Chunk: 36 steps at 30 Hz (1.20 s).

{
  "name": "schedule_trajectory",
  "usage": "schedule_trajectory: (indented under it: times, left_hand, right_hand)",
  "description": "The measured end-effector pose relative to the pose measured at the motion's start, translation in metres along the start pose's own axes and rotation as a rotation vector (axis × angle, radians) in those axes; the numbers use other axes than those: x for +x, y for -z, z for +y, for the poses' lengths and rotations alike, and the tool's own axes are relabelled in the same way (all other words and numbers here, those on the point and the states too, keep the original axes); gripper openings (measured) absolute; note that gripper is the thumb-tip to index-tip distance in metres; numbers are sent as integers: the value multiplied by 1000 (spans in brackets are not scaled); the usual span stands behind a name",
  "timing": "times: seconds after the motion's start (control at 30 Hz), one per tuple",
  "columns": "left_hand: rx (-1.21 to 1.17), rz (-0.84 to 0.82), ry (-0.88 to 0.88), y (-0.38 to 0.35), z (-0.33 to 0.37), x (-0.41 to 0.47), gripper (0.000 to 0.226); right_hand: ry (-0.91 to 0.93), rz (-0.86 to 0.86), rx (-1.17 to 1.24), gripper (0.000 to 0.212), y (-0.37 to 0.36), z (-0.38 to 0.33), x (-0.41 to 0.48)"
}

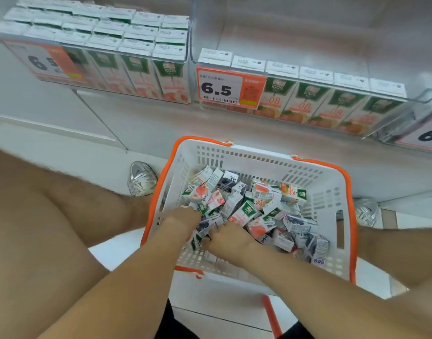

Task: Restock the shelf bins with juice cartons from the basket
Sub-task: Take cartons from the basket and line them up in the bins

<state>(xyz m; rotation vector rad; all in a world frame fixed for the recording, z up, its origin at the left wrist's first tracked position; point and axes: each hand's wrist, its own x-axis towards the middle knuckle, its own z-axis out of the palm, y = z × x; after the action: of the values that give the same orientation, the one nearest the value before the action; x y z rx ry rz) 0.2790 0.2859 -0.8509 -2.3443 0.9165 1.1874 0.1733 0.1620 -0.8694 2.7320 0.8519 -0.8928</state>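
A white basket (327,192) with an orange rim sits on the floor between my knees, holding a loose heap of several small juice cartons (249,204). Both hands are down in the heap at its near left side. My left hand (183,220) presses into the cartons, its fingertips hidden among them. My right hand (228,237) lies curled over dark cartons; what it holds is hidden. Above, the left clear shelf bin (189,57) is packed full of cartons. The right bin (421,99) has one front row of orange-labelled cartons (305,94) with room behind.
Orange price tags reading 6.5 (222,88) hang on the bin fronts. My bare knees flank the basket, with silver shoes (141,178) on the white tiled floor. A white shelf base runs behind the basket. A third bin's tag shows at the far right edge.
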Motion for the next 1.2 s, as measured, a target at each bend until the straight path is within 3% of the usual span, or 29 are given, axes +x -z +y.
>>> schedule_trajectory:
  times: [0.07,0.2,0.3,0.43,0.53,0.8,1.03,1.2]
  left_hand:
    - [-88,-18,54,-5,-1,3,48]
    - [-74,-4,17,7,-4,0,45]
    - [-33,-7,5,31,-8,-17,35]
    - [-204,37,-19,76,-20,-44,67]
    - [-411,140,-112,109,-32,-70,66]
    - [-631,321,-328,147,-63,-144,52]
    - [-652,442,-400,169,-77,-186,48]
    - [-707,600,-401,201,-112,-238,38]
  right_hand:
    - [-27,50,54,28,-6,4,3]
    - [-175,46,609,15,9,35,-4]
    - [-266,60,855,20,27,60,-18]
    - [-382,120,1120,41,56,80,-47]
    - [-416,250,1235,34,74,89,-69]
    - [-383,798,1396,10,133,72,-111]
    - [-316,1184,1347,15,189,48,-124]
    - [-239,1310,1282,20,236,40,-125]
